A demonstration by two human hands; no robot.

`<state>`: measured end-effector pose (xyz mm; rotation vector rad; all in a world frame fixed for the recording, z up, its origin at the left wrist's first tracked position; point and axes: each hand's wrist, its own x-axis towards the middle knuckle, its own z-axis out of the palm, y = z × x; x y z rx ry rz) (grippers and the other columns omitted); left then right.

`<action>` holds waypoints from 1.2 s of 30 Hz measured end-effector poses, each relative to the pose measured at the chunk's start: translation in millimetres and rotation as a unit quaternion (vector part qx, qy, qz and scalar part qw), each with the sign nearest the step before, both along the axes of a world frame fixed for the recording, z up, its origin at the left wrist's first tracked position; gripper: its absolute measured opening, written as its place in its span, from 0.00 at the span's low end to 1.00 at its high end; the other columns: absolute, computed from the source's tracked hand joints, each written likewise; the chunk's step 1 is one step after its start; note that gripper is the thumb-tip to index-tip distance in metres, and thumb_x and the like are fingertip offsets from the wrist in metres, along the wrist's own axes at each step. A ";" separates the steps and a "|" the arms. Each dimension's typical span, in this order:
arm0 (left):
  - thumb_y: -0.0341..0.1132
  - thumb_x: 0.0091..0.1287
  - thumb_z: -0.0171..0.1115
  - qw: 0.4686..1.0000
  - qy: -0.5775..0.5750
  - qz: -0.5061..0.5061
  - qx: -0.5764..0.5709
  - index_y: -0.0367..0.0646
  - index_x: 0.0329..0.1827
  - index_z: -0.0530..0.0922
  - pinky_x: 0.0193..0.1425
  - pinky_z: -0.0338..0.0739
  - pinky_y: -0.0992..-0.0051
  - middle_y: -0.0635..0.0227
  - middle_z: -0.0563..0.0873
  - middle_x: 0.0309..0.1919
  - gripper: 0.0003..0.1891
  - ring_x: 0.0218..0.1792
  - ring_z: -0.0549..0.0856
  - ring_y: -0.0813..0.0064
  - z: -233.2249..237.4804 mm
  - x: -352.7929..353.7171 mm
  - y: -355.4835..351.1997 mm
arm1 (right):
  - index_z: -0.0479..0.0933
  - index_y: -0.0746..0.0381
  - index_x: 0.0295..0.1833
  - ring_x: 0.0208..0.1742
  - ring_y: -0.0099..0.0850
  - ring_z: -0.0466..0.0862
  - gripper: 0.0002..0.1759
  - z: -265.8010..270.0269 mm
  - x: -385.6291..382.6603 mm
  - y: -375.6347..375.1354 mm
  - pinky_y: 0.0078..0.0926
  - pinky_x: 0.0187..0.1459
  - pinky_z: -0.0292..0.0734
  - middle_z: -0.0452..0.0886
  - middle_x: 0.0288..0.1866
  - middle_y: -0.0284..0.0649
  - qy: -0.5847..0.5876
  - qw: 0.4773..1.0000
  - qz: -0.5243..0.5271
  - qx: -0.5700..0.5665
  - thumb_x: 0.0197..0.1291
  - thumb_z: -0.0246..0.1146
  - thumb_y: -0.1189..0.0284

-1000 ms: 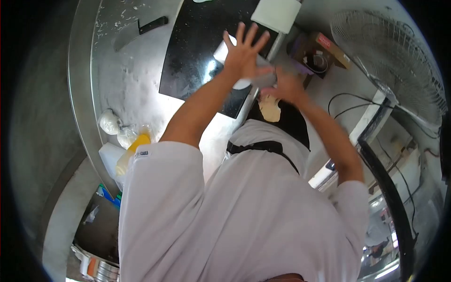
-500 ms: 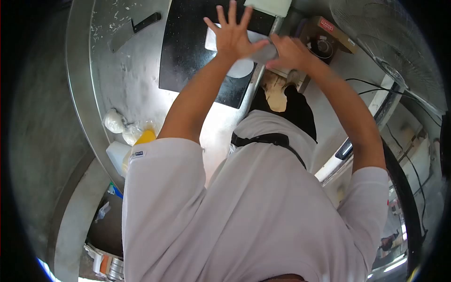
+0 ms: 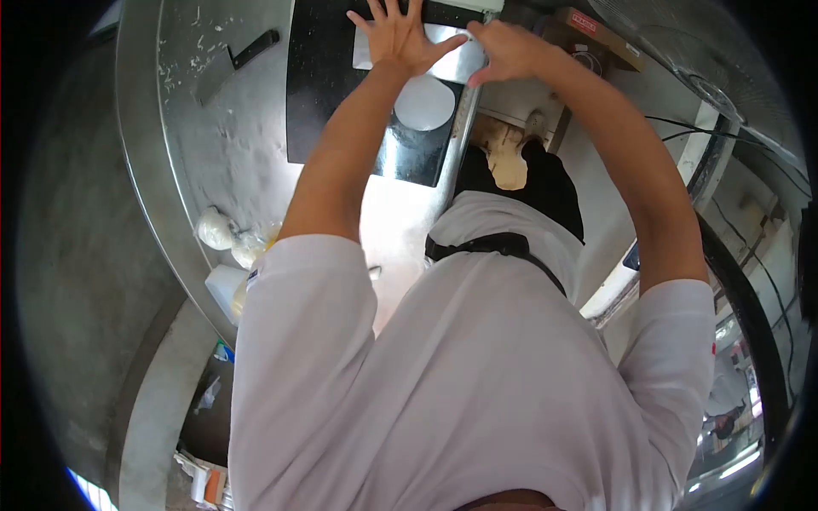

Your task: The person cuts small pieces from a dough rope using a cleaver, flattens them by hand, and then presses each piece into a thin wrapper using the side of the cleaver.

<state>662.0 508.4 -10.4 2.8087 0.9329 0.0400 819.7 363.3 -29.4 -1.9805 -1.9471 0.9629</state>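
Note:
A wide, flat metal blade (image 3: pixel 456 61) lies on a black board (image 3: pixel 328 111). My left hand (image 3: pixel 397 41) rests palm down on it, fingers spread. My right hand (image 3: pixel 514 53) is closed round the blade's right end, with thumb and forefinger showing at its edges; any handle is hidden in the hand. Just below the blade, on the board, is a thin white disc (image 3: pixel 424 103), apparently of dough.
Left of the board a cleaver (image 3: pixel 254 49) lies on the metal worktop (image 3: pixel 247 145), among white scraps. Plastic-wrapped white lumps (image 3: pixel 216 228) and a white container (image 3: pixel 226 288) sit nearer. A cardboard box (image 3: pixel 596 34) and a fan (image 3: pixel 707 85) are at right.
Both hands have moved up and slightly left in the view, as has the board's near edge. The white disc, partly covered before, now shows whole. The right hand keeps its hold.

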 end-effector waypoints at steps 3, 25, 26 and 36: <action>0.77 0.49 0.66 0.995 0.062 -0.070 -0.038 0.53 0.86 0.52 0.74 0.39 0.21 0.46 0.47 0.85 0.64 0.82 0.45 0.31 7.9 -18.7 -21.5 | 0.70 0.68 0.63 0.59 0.57 0.82 0.54 -5.7 -25.2 -36.1 0.50 0.58 0.80 0.83 0.51 0.62 0.008 0.999 -0.030 -0.009 0.41 0.80 0.39; 0.76 0.46 0.69 0.998 0.024 -0.060 0.022 0.50 0.86 0.51 0.74 0.44 0.21 0.46 0.47 0.85 0.67 0.83 0.45 0.34 -6.3 3.4 11.4 | 0.71 0.70 0.59 0.50 0.60 0.85 0.51 -30.2 -3.8 -5.3 0.53 0.53 0.80 0.83 0.41 0.64 0.071 0.994 -0.042 0.070 0.46 0.76 0.37; 0.76 0.46 0.69 0.998 0.030 -0.060 0.013 0.50 0.86 0.51 0.74 0.44 0.21 0.46 0.47 0.85 0.67 0.83 0.45 0.34 -8.3 -15.4 6.5 | 0.71 0.70 0.59 0.50 0.60 0.85 0.51 -27.4 -19.2 -15.5 0.53 0.53 0.80 0.83 0.41 0.64 0.077 0.994 -0.044 0.061 0.46 0.76 0.37; 0.75 0.51 0.66 0.975 -0.036 -0.168 0.139 0.50 0.86 0.54 0.77 0.41 0.25 0.46 0.46 0.85 0.62 0.83 0.45 0.36 -9.5 -3.1 46.4 | 0.73 0.73 0.57 0.50 0.61 0.84 0.33 25.9 -11.9 6.0 0.53 0.54 0.79 0.83 0.48 0.65 -0.026 0.994 -0.085 0.063 0.52 0.75 0.62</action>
